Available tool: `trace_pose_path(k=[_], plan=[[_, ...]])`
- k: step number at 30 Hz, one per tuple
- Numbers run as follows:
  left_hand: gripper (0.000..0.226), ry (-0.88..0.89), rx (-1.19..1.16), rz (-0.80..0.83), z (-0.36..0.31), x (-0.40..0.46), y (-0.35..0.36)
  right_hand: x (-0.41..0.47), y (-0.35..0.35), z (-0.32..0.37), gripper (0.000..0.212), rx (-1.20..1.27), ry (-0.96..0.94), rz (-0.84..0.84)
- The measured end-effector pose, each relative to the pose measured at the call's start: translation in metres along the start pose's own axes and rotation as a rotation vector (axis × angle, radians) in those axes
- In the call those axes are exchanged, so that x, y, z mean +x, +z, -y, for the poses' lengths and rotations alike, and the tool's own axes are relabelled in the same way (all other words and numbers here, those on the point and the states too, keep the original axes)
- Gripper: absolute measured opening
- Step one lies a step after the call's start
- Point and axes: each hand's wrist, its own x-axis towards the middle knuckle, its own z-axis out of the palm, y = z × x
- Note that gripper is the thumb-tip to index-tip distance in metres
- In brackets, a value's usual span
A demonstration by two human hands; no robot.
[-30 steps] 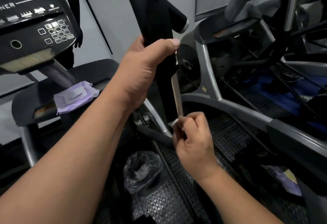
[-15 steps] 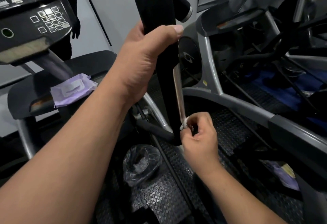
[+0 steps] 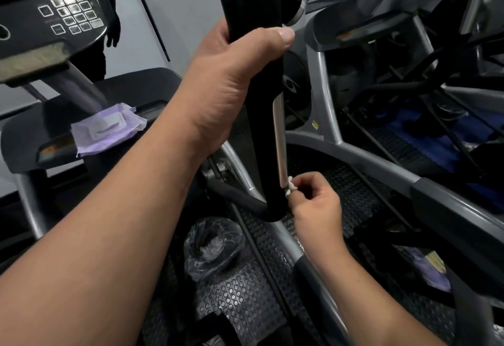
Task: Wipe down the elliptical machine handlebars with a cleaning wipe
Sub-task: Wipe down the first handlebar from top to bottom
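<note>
The black elliptical handlebar [image 3: 261,116] runs upright through the middle of the view, with a silver contact strip [image 3: 279,141] down its right side. My left hand [image 3: 231,83] grips the handlebar high up, thumb across its front. Lower down, my right hand [image 3: 316,203] pinches a small bunched white wipe [image 3: 290,186] and holds it against the bottom end of the silver strip. Most of the wipe is hidden inside my fingers.
A purple pack of wipes [image 3: 106,127] lies on the black shroud at the left, below the console with its keypad [image 3: 71,14]. A black bin bag [image 3: 212,247] sits on the studded rubber floor. Grey frames of another machine [image 3: 354,154] stand at the right.
My right hand slid the wipe down the silver strip, toward the handlebar's lower end. My left hand kept its grip, and the view tilted down a little.
</note>
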Motion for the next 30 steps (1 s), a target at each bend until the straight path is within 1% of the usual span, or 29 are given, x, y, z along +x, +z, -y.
trace_pose_path(k=[3,6,8,11,12,15,16,18,19,21,23,25,27,30], plan=[[0.015,-0.003,-0.013,0.0,-0.001,-0.001,0.002,0.0,-0.001,-0.011,0.022,0.036,0.095,0.056],[0.015,-0.002,-0.004,0.003,-0.003,-0.001,0.001,0.005,-0.003,-0.006,0.022,0.113,0.077,0.042],[0.016,-0.004,0.009,0.002,-0.003,-0.002,0.001,0.007,-0.003,-0.005,0.025,0.165,0.09,0.062],[0.017,0.006,0.022,-0.002,-0.002,-0.003,0.002,0.01,-0.004,-0.006,0.014,0.221,0.159,0.159],[0.017,0.012,0.022,-0.009,-0.002,-0.003,0.002,0.011,-0.005,-0.003,0.014,0.24,0.16,0.175],[0.008,0.048,0.042,-0.058,0.001,-0.004,0.003,0.018,-0.008,0.001,0.027,0.296,0.144,0.187],[0.005,0.052,0.056,-0.078,0.005,-0.006,0.003,0.018,-0.008,-0.002,0.027,0.286,0.155,0.193],[0.021,0.054,0.095,-0.121,0.02,-0.016,-0.001,0.018,-0.008,-0.008,0.026,0.228,0.193,0.222],[0.025,0.04,0.073,-0.141,0.033,-0.023,-0.003,0.018,-0.009,-0.009,0.024,0.201,0.198,0.244],[0.033,-0.045,-0.005,-0.184,0.06,-0.041,-0.004,0.02,-0.014,-0.007,0.019,0.194,0.169,0.244],[0.041,-0.183,-0.031,-0.276,0.088,-0.057,-0.004,0.023,-0.015,-0.007,0.019,0.212,0.138,0.239],[0.038,-0.295,0.026,-0.324,0.11,-0.069,-0.004,0.023,-0.011,-0.011,0.027,0.172,0.148,0.263],[0.031,-0.383,0.065,-0.28,0.124,-0.075,-0.004,0.026,-0.009,-0.014,0.032,0.138,0.172,0.289],[0.024,-0.493,0.043,-0.218,0.138,-0.075,-0.004,0.034,-0.01,-0.011,0.019,0.166,0.144,0.286]])
